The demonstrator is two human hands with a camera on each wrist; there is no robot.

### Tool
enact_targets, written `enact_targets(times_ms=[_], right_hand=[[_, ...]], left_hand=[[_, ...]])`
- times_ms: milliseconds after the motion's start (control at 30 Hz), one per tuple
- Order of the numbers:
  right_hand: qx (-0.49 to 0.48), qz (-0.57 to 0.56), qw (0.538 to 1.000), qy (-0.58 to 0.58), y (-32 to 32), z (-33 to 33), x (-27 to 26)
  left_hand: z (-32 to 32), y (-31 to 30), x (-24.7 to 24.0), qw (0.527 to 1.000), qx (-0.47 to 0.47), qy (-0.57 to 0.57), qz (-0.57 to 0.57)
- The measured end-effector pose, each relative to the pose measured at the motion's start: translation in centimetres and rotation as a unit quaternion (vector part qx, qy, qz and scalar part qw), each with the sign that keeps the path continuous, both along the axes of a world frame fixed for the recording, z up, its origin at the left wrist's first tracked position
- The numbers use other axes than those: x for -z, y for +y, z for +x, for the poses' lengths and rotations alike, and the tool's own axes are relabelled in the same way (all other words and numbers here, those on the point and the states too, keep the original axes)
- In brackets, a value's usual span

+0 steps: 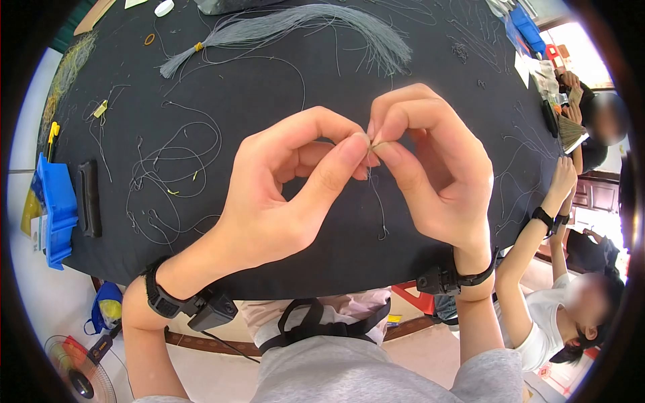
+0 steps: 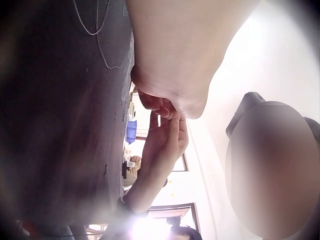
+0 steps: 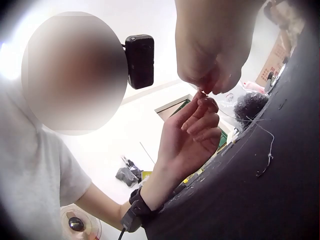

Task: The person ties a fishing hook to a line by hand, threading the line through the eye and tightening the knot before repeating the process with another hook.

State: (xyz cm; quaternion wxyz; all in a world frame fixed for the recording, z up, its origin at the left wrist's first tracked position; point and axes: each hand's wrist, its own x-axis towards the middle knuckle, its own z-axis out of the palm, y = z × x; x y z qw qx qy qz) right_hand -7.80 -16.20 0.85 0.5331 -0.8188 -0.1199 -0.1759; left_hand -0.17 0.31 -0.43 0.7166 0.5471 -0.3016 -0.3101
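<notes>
Black tablecloth [image 1: 282, 272] here, yellow-tied grey fishing line bundle [image 1: 289, 20] across it; on the bundle's near side, left hand [image 1: 265, 195] and right hand [image 1: 460, 161] pinch a thin hooked line [image 1: 383, 233] fingertip to fingertip. Probably feather-light, limp, slippery, so I'd hold its top, clear of the dangling hook. Loose line tangle [image 1: 137, 181] nearer than the bundle's tied end could snag.

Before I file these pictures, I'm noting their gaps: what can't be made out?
Head view: any knot in the fishing line where it is pinched; the left hand and right hand cover it.
Head view: whether the hook has a barb; too small.
Head view: the far side of the dark bundle; cut off by the top edge.
</notes>
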Motion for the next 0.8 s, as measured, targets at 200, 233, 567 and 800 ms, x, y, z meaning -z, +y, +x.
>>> enact_targets(times_ms=[200, 233, 567, 800], right_hand=[[-0.003, 0.021, 1.0, 0.023, 0.15, -0.25, -0.33], [-0.005, 0.025, 0.999, 0.022, 0.13, -0.27, -0.35], [-0.006, 0.026, 0.999, 0.018, 0.11, -0.3, -0.31], [-0.007, 0.018, 1.0, 0.01, 0.11, -0.21, -0.22]], left_hand=[[0.0, -0.03, 0.21, 0.999, -0.002, -0.05, -0.013], [-0.02, -0.01, 0.22, 0.999, -0.001, -0.048, -0.017], [0.06, -0.02, 0.23, 0.998, 0.003, -0.052, -0.021], [0.08, 0.07, 0.21, 0.998, 0.006, -0.056, -0.012]])
